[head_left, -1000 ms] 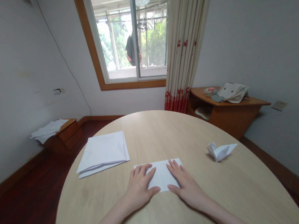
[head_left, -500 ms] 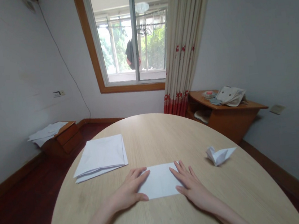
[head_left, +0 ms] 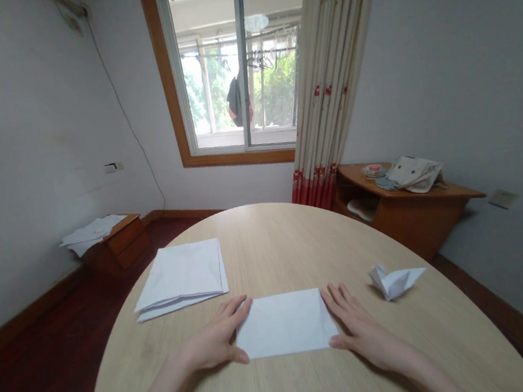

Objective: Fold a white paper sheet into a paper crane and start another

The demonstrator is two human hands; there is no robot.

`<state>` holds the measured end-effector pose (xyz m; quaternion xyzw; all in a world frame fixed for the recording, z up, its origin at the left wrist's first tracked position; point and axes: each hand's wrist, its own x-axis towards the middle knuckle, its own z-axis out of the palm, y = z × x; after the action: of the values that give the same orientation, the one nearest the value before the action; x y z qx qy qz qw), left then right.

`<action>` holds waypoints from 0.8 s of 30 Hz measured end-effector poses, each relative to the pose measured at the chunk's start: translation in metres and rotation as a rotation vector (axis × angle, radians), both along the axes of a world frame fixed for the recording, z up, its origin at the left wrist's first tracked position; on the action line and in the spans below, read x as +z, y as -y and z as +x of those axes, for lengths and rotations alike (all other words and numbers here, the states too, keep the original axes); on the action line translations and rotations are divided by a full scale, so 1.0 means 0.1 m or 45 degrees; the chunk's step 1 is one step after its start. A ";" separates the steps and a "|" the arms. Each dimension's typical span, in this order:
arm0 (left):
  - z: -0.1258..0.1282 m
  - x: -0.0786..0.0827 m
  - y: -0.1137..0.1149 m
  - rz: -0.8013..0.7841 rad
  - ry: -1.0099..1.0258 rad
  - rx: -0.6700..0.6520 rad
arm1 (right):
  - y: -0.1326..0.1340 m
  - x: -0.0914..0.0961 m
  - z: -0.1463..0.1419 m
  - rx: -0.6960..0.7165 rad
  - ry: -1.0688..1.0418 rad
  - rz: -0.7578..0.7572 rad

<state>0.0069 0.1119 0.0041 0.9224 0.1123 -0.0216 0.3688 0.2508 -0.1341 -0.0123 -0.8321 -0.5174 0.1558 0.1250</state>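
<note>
A white folded sheet of paper [head_left: 285,323] lies flat on the round table in front of me, its long side running left to right. My left hand [head_left: 216,336] rests at its left edge, fingers by the far corner and thumb on the near corner. At the opposite edge, my right hand [head_left: 360,324] lies with fingers spread along the side, its thumb touching the near right corner. Both hands are open. Beyond my right hand sits a folded white paper bird [head_left: 395,282].
A stack of white paper [head_left: 182,272] lies at the left on the pale wooden table [head_left: 267,240]. Behind it stand a low cabinet with papers [head_left: 94,232] and, at right, a corner desk [head_left: 415,206] holding a cloth bag [head_left: 415,172]. A curtain [head_left: 326,105] hangs beside the window.
My hands have slid outward from on top of the folded paper to its left and right edges, uncovering more of it. The camera view has shifted slightly.
</note>
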 end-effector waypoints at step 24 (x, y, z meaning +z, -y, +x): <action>0.07 0.12 0.04 0.174 0.170 0.075 | -0.07 -0.16 -0.04 0.089 0.146 0.335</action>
<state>0.0142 0.1075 0.0163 0.9412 0.1159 0.0585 0.3120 0.2468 -0.1274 -0.0283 -0.7976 -0.5683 0.0431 0.1977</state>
